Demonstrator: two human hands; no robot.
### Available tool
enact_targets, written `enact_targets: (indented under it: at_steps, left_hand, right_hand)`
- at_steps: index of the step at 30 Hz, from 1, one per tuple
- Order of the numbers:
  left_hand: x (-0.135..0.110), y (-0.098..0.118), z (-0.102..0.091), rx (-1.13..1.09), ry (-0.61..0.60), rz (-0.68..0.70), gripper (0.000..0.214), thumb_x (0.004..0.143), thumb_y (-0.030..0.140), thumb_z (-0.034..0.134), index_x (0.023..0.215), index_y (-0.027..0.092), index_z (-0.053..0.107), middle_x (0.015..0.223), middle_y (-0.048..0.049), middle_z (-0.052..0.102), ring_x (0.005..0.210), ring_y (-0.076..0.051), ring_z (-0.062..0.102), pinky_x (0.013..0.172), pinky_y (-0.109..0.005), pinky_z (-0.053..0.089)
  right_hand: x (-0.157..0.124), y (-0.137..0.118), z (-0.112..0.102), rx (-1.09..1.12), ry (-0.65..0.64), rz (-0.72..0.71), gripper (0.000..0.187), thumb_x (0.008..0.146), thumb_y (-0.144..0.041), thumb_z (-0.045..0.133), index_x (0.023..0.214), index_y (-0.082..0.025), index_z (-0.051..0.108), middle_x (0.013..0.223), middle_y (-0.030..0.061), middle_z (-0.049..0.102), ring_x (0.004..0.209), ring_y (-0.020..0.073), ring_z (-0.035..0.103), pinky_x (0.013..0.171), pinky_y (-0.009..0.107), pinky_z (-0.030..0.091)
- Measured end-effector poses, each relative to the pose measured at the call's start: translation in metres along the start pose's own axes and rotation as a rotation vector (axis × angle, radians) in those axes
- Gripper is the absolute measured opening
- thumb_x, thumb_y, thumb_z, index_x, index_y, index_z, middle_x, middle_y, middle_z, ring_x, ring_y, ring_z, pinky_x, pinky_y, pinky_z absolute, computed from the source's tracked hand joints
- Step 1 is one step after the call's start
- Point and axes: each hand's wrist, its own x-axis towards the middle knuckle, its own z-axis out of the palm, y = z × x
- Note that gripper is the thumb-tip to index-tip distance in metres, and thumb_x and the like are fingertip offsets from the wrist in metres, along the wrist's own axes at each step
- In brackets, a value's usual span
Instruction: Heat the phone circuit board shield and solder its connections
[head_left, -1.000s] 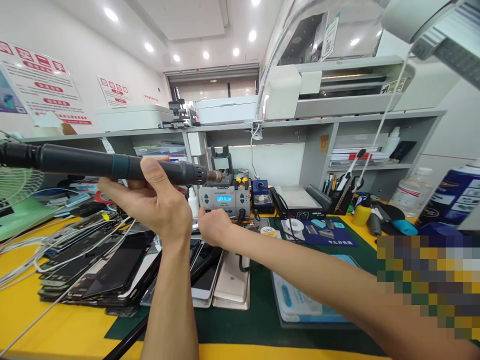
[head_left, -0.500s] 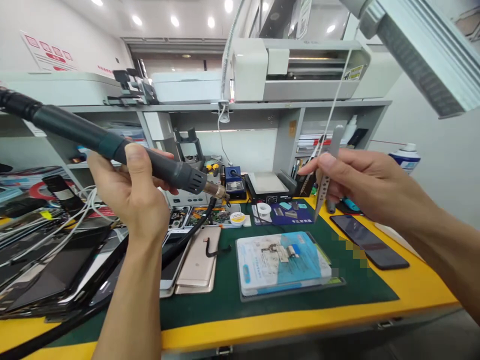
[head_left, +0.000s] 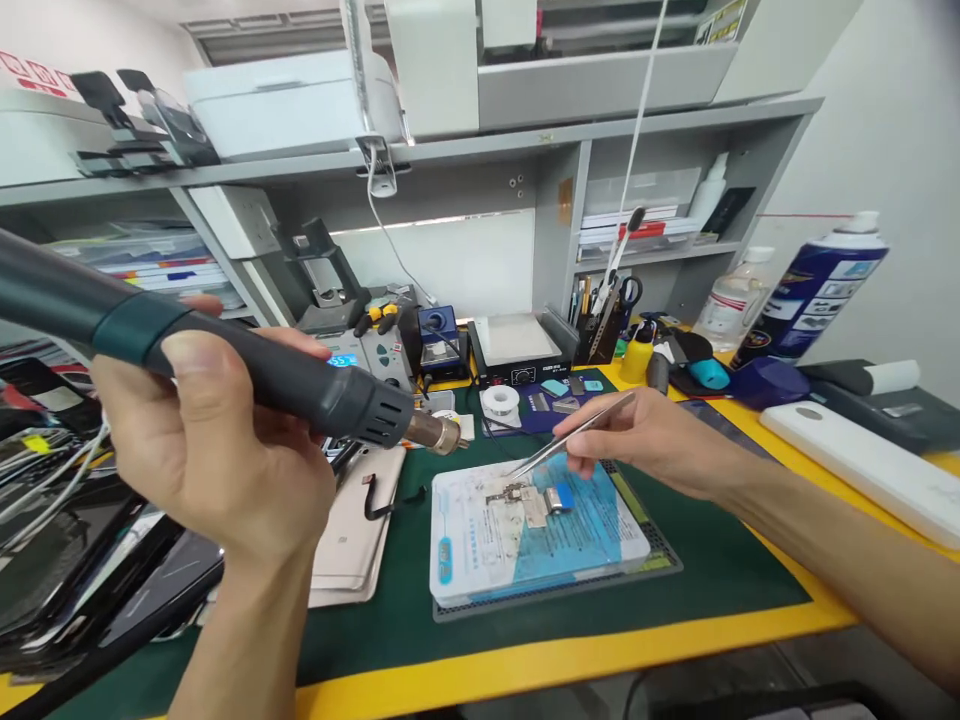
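Observation:
My left hand (head_left: 225,460) is closed around the dark handle of a hot air gun (head_left: 315,390), whose metal nozzle points right and slightly down. Metal tweezers (head_left: 555,443) are pinched in my right hand (head_left: 637,440), with their tips down at the left end of a small flex cable (head_left: 534,505). That cable has a blue-tipped connector and lies on a blue and white flat box (head_left: 480,572). Whether the tips touch the cable, I cannot tell. The nozzle hangs above and to the left of it, apart from it.
Gold phones (head_left: 341,540) with a black flex strip (head_left: 373,500) lie left of the box. Behind stand a solder spool (head_left: 500,402), a heating plate (head_left: 517,340) and a tool holder (head_left: 600,325). A blue spray can (head_left: 814,290) and white power bank-like bar (head_left: 862,465) are at right.
The view has tilted down and moved closer. My right hand has brought the tweezers from upright in the air down to the flex cable. The hot air gun stays in my left hand.

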Motion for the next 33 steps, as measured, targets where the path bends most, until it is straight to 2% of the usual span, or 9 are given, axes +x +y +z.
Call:
enact_targets:
  at_steps: [5,9,12,16,19,22,27,31,33]
  left_hand:
    - [-0.012,-0.016,-0.005,-0.001,-0.048,-0.023,0.03,0.081,0.044,0.072,0.1,0.02,0.07,0.099,0.0015,0.061,0.058,-0.011,0.064,0.049,-0.031,0.047]
    - [-0.017,-0.024,-0.011,-0.032,-0.063,-0.023,0.038,0.078,0.048,0.075,0.101,0.018,0.071,0.1,0.0002,0.06,0.059,-0.01,0.061,0.051,-0.033,0.044]
    - [-0.024,-0.018,-0.009,0.002,-0.073,-0.069,0.038,0.078,0.05,0.074,0.1,0.02,0.069,0.101,0.0006,0.061,0.061,-0.012,0.061,0.053,-0.034,0.045]
    - [-0.034,0.0,0.003,0.062,-0.074,-0.195,0.021,0.085,0.039,0.07,0.1,0.024,0.069,0.105,0.0002,0.062,0.065,-0.015,0.063,0.061,-0.041,0.052]
    - [-0.037,0.008,0.01,0.101,-0.077,-0.205,0.021,0.081,0.039,0.075,0.094,0.024,0.068,0.096,-0.0004,0.059,0.058,-0.016,0.06,0.06,-0.043,0.053]
    - [-0.038,0.006,0.01,0.123,-0.098,-0.225,0.023,0.08,0.04,0.074,0.095,0.025,0.066,0.082,0.002,0.056,0.056,-0.017,0.06,0.057,-0.042,0.051]
    - [-0.039,-0.005,0.004,0.069,-0.139,-0.136,0.023,0.083,0.038,0.063,0.102,0.025,0.065,0.063,0.0048,0.051,0.052,-0.022,0.061,0.047,-0.04,0.045]
    - [-0.04,0.001,0.006,0.094,-0.127,-0.191,0.025,0.079,0.04,0.075,0.097,0.024,0.066,0.08,0.0012,0.055,0.053,-0.019,0.06,0.051,-0.042,0.048]
    - [-0.04,0.006,0.008,0.13,-0.131,-0.229,0.03,0.077,0.044,0.079,0.095,0.023,0.067,0.082,0.0007,0.054,0.054,-0.018,0.059,0.052,-0.042,0.049]
  right_hand:
    - [-0.009,0.011,0.011,-0.122,0.099,-0.044,0.025,0.082,-0.043,0.086,0.094,-0.021,0.084,0.072,0.0033,0.081,0.069,0.0201,0.075,0.066,0.031,0.059]
    - [-0.01,0.019,0.015,-0.205,0.149,-0.06,0.026,0.081,-0.045,0.086,0.094,-0.023,0.086,0.076,0.0051,0.082,0.07,0.0217,0.075,0.061,0.03,0.057]
    - [-0.009,0.024,0.017,-0.246,0.174,-0.085,0.027,0.082,-0.047,0.085,0.093,-0.023,0.088,0.073,0.0054,0.081,0.065,0.0217,0.072,0.056,0.03,0.054]
    - [-0.007,0.026,0.019,-0.23,0.165,-0.109,0.025,0.081,-0.046,0.086,0.091,-0.024,0.088,0.076,0.006,0.082,0.067,0.0226,0.073,0.055,0.031,0.055]
    - [-0.007,0.024,0.022,-0.202,0.163,-0.118,0.02,0.081,-0.042,0.086,0.09,-0.024,0.088,0.071,0.0039,0.079,0.061,0.0195,0.069,0.052,0.029,0.052]
    - [-0.007,0.02,0.024,-0.196,0.169,-0.122,0.017,0.08,-0.039,0.087,0.087,-0.023,0.088,0.065,0.0027,0.076,0.054,0.0168,0.063,0.048,0.028,0.049]
    - [-0.007,0.019,0.022,-0.202,0.166,-0.118,0.016,0.08,-0.039,0.087,0.086,-0.023,0.087,0.072,0.0042,0.079,0.063,0.0199,0.07,0.053,0.029,0.054]
    - [-0.008,0.021,0.015,-0.173,0.12,-0.134,0.014,0.081,-0.038,0.088,0.088,-0.026,0.088,0.087,0.0068,0.083,0.075,0.0217,0.075,0.065,0.03,0.059]
    - [-0.009,0.022,0.011,-0.131,0.074,-0.13,0.013,0.082,-0.036,0.088,0.086,-0.025,0.087,0.088,0.0076,0.083,0.076,0.0215,0.076,0.068,0.03,0.06]
